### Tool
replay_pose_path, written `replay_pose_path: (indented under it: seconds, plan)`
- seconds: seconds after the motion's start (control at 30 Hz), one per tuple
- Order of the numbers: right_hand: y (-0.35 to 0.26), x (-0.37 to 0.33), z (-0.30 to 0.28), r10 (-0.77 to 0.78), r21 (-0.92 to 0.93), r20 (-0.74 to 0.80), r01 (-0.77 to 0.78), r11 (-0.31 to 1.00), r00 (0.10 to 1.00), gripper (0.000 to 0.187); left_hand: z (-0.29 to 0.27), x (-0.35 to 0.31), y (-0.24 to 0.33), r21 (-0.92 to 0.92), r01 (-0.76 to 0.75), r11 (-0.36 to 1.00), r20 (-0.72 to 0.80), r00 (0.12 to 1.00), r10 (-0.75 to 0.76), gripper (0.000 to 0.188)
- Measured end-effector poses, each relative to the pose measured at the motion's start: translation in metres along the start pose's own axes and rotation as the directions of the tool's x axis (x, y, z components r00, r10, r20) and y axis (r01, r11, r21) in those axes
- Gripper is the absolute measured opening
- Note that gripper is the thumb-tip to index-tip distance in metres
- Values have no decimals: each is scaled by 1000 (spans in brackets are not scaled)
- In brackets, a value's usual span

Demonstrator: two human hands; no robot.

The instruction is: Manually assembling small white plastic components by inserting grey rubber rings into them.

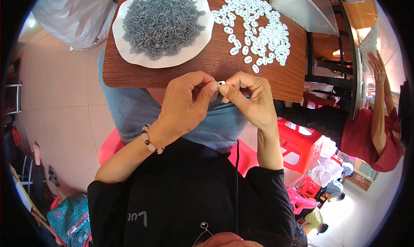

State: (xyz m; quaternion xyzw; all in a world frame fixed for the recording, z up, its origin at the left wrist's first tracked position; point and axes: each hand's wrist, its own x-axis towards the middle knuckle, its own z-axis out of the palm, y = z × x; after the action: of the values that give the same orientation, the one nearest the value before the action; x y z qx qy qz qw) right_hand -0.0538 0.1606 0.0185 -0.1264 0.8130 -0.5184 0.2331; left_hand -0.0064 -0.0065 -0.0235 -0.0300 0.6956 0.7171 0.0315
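A small white oval plastic piece (221, 83) with a dark hole is pinched between my two hands, just off the near edge of the brown table (164, 77). My left hand (188, 99) has its thumb and forefinger closed at the piece's left side. From the other side, the thumb and fingers of my right hand (255, 99) grip it, thumb on top. Many like white pieces (270, 35) lie loose on the table beyond my right hand. Small grey coil springs (161, 25) are heaped on a white scalloped plate (122, 50) at the left.
White bags (297, 7) stand at the table's far right, and a large grey-white bag (73, 18) at the far left. A red plastic stool (300, 145) is at my right. Beyond it a person in a red top (366, 139) has an arm raised.
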Motion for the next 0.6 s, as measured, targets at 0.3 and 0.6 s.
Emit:
replay_pose_path:
  seconds: [0.3, 0.6]
  plan:
    - [2, 0, 1, 16, 52, -16, -15, 999, 1000, 11, 1, -1, 1, -8, 23, 1000, 1, 1000, -23, 12]
    - [2, 2, 1, 27, 66, -3, -27, 997, 1000, 10, 3, 0, 2, -11, 16, 1000, -44, 999, -16, 11]
